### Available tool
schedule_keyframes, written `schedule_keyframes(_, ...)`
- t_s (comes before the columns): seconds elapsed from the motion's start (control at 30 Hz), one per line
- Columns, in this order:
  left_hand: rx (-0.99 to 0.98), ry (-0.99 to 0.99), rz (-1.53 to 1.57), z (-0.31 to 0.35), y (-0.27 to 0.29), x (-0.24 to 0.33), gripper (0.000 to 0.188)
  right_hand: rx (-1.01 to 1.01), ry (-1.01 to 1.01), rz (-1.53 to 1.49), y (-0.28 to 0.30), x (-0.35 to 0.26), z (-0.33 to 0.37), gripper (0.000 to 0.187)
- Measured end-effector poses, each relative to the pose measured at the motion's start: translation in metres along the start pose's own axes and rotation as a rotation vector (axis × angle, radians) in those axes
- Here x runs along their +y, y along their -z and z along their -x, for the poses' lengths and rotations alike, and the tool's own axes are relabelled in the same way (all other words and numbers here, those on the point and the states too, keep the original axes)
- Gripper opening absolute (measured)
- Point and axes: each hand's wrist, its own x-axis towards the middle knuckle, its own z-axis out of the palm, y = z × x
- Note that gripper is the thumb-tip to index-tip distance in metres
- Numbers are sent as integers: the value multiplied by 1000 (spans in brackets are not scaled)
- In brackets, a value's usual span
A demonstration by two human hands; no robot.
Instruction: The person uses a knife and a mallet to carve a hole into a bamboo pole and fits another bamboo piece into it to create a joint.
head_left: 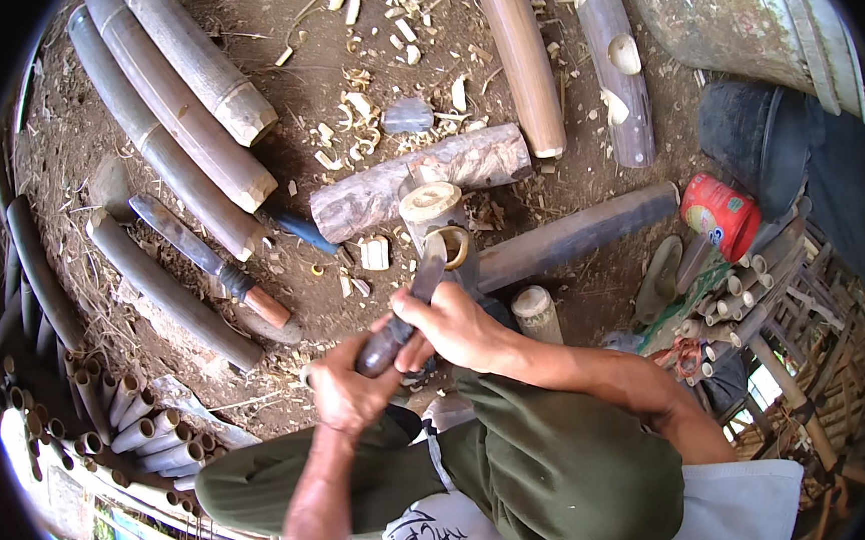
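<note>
A knife [430,268] with a dark rounded handle slants up in front of me, gripped by both hands. My left hand [350,386] is closed round the handle. Farther up, my right hand [454,327] closes round the tool near the base of the blade. The blade lies at the rim of a round hole in a short bamboo piece [429,220], whose pale cut end faces up. That piece stands against a rough log [357,200]; its lower part is hidden behind my right hand. My legs, in green trousers, are below.
Bamboo poles [180,107] lie at the upper left beside a second knife [190,242]. A notched bamboo pole [615,77], a large bucket [736,18] and a red can [720,215] are on the right. Cut bamboo tubes [169,439] are stacked lower left. Wood chips litter the soil.
</note>
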Motion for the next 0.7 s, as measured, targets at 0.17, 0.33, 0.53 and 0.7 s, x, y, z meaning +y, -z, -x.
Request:
schedule_keyframes(0.17, -199, -300, -698, -56, 76, 110, 21, -156, 79, -761, 12, -27, 12, 36)
schedule_keyframes(0.33, -396, -542, -1133, -76, 54, 214, 10, 13, 15, -1083, 21, -26, 19, 33)
schedule_keyframes(0.53, -497, -508, -1015, -54, 83, 144, 13, -467, -14, -856, 34, 32, 10, 35)
schedule_keyframes(0.7, -430, -299, -588, -4, 42, 62, 31, -89, -167, -523, 40, 26, 28, 35)
